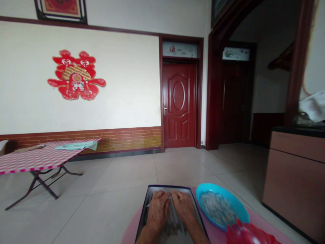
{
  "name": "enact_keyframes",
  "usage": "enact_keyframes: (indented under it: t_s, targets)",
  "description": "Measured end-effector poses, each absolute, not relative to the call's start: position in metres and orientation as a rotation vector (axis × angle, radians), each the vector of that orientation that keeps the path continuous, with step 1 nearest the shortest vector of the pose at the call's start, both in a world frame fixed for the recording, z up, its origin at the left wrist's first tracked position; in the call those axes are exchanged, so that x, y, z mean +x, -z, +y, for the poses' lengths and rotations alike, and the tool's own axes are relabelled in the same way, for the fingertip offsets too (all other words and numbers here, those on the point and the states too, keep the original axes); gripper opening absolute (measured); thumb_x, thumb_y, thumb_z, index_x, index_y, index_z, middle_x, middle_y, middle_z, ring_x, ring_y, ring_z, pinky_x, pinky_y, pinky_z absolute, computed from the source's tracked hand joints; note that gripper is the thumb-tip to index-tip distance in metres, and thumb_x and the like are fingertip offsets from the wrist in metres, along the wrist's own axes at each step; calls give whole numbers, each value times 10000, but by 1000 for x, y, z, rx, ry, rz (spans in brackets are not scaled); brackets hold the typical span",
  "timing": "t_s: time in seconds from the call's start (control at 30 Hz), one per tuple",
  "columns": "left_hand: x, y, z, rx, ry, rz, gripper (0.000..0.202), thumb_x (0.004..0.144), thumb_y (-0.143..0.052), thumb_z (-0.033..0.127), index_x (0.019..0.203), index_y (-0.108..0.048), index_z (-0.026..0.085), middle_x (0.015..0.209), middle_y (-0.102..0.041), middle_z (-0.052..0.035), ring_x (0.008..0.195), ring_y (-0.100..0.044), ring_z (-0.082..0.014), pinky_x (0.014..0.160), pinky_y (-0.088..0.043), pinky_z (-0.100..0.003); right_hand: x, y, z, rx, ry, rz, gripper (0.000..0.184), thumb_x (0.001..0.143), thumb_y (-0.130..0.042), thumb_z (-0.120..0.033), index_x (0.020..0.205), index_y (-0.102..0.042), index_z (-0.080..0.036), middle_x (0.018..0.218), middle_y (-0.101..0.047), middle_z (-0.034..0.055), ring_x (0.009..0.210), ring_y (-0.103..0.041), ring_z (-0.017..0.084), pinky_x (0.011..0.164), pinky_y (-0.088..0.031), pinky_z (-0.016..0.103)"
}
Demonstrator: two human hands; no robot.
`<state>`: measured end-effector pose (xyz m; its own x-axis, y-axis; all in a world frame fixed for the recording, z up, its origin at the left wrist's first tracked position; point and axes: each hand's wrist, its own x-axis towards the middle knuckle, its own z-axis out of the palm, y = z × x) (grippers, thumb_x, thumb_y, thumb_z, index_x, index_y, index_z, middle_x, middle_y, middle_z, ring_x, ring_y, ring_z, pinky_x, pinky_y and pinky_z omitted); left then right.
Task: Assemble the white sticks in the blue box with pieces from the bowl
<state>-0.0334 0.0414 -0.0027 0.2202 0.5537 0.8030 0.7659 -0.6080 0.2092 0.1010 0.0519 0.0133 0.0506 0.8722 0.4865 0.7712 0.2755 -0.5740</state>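
Note:
A shallow, dark-rimmed box [192, 191] lies low in front of me, with slim whitish strips [173, 217] lined up lengthwise inside. My left hand [158, 208] and my right hand [183, 205] are both inside it, side by side, fingertips nearly meeting near the far end. Curled fingers on both hands press onto the whitish strips, and a pale bit shows between them. The backs of my hands hide the exact grip. Just right of the box, a bright blue oval basin [203, 188] holds many small, pale, elongated pieces [218, 206].
Box and basin rest on a round pink surface [132, 227]. A crumpled red plastic bag [248, 234] touches the basin's near edge. At left is a folding table [33, 159] with a checked cover; a brown cabinet [294, 173] stands at right. Beyond are tiled floor and a red door [179, 125].

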Motion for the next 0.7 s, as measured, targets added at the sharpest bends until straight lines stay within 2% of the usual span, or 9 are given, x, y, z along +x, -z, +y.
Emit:
enact_keyframes:
  t_s: [0.07,0.13,0.23,0.33,0.43,0.53,0.63,0.7]
  targets:
    - [-32,1,40,-2148,1392,-1273,258,881,-450,207,1067,-626,176,977,-645,-85,909,-593,-205,798,-509,-348,104,-14,52,-1568,-88,-1696,450,915,-327,-298,666,-684,-184,726,-726,99,665,-647,180,628,-386,262]
    - [-30,-2,38,-2074,1415,-1335,244,895,-430,232,1018,-625,153,971,-645,-98,924,-597,-208,825,-495,-350,108,-14,52,-1619,-18,-1647,430,921,-329,-267,693,-681,-171,746,-726,108,677,-649,174,637,-389,252]
    - [-27,-4,36,-2102,1325,-1522,312,927,-363,250,796,-636,171,764,-660,-67,760,-629,-188,722,-490,-298,110,-14,53,-1614,33,-1605,394,917,-342,-249,707,-665,-167,752,-720,115,674,-644,173,634,-383,248]
    - [-28,-5,37,-2130,1240,-1769,436,953,-289,276,722,-644,173,687,-683,-77,664,-653,-190,639,-466,-274,105,-13,54,-1500,-37,-1570,421,917,-328,-310,643,-622,-186,684,-695,99,619,-610,173,601,-365,260]
    - [-31,-7,41,-2114,1294,-1947,475,957,-258,314,770,-668,166,721,-708,-99,663,-668,-194,613,-451,-263,96,-13,53,-1341,-241,-1578,455,892,-332,-409,548,-547,-202,563,-624,56,539,-535,160,553,-338,270]
    - [-33,-11,43,-2064,1464,-2025,461,927,-310,402,792,-681,164,722,-709,-111,671,-670,-209,601,-450,-264,89,-14,49,-1195,-600,-1645,424,837,-397,-451,507,-495,-204,497,-545,11,514,-495,142,519,-332,256]
    - [-33,-14,45,-2059,1754,-2047,487,875,-359,511,767,-688,168,679,-697,-94,657,-659,-220,603,-461,-280,86,-18,44,-1074,-997,-1701,395,813,-419,-455,547,-534,-186,518,-540,-3,510,-500,131,500,-343,239]
    - [-33,-15,46,-2077,2007,-2049,487,822,-422,563,775,-695,162,650,-684,-70,654,-648,-219,596,-467,-281,86,-20,41,-1033,-1138,-1715,384,812,-414,-438,573,-561,-176,534,-549,-3,501,-494,121,488,-340,230]
